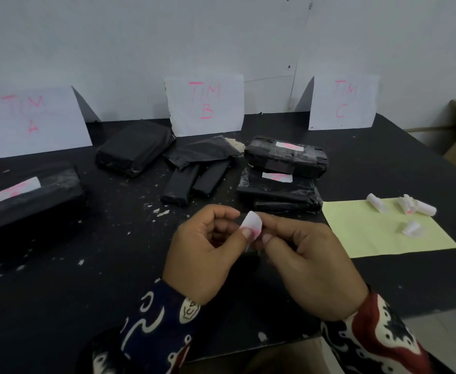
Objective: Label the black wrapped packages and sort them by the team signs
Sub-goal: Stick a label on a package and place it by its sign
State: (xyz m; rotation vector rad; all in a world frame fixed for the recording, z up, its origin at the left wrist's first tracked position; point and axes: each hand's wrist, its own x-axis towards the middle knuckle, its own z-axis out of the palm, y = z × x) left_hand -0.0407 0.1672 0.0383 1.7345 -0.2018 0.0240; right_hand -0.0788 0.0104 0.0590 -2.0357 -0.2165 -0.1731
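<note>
A small white label with pink marking is pinched between both hands just above the black counter: the left hand is curled round its left edge, thumb and forefinger closed on it, and the right hand is closed on its right edge in the same pinching grip. The label is bent into a curve between the thumbs. Three white paper signs are propped against the wall at the back, lettered in pink: the Tim A sign at the left, the Tim B sign in the middle, the Tim C sign at the right. A labelled black package is seen lying at the left below the Tim A sign. An unlabelled black package is found between the A and B signs. Below the Tim B sign, two narrow black packages are lying side by side, partly covered by a loose sheet of black wrap. To their right, two labelled packages are stacked, the upper one overlapping the lower. A yellow sheet is spread at the right edge of the counter, with several curled white labels scattered on it. White paper scraps are dotted across the counter.
</note>
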